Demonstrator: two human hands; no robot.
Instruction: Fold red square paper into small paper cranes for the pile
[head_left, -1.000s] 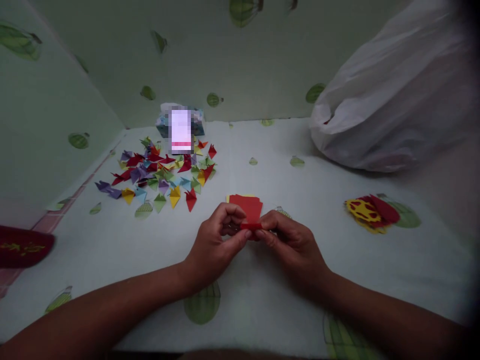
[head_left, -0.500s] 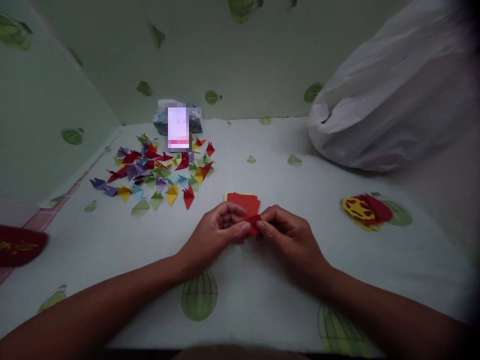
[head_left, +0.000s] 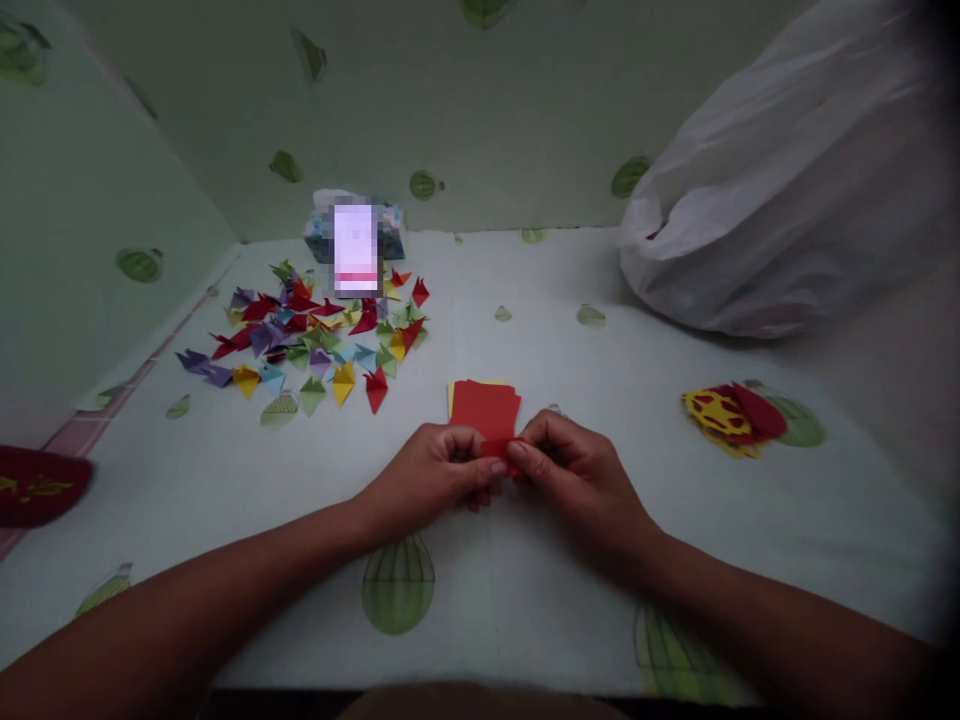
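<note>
The left hand (head_left: 442, 468) and right hand (head_left: 574, 462) pinched a red paper piece (head_left: 495, 451) — grip narrow. Origami cranes (head_left: 297, 323) lay over on the tabletop's (head_left: 592, 375) left.

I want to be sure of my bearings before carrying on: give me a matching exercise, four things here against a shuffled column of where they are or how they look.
Things
1. White plastic bag
2. Small red paper
3. Stack of paper
4. Folded paper figures

Places and looks
A. Pinched between left hand and right hand
B. Just beyond the held piece, red on top
C. Many colours, spread out on the left
D. At the back right

Pairs: 1-D, 2-A, 3-B, 4-C
</note>
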